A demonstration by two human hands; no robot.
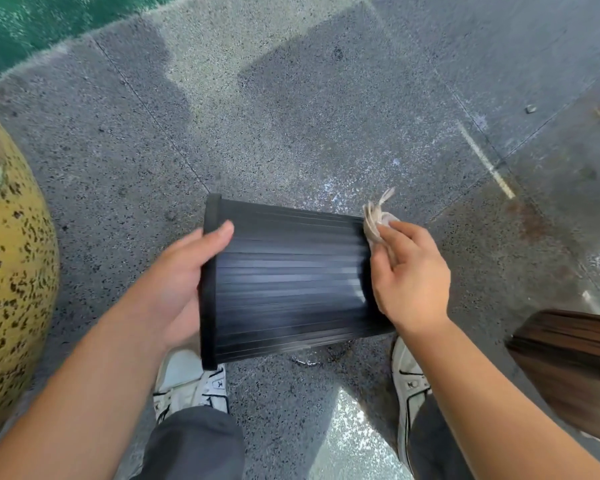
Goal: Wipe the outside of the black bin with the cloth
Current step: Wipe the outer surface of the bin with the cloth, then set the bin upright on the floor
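While left hand point(174, 271) grips black bin point(288, 282), cloth point(374, 220) (unlabelled)

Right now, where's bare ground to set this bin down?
Bare speckled paving lies ahead, beyond the black bin. Between the shoes it is tight. The yellow spotted boulder crowds the left; a brown striped object crowds the right.

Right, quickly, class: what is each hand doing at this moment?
Left hand: grips the rim end of the black bin, held on its side.
Right hand: holds the cloth against the bin's base end.
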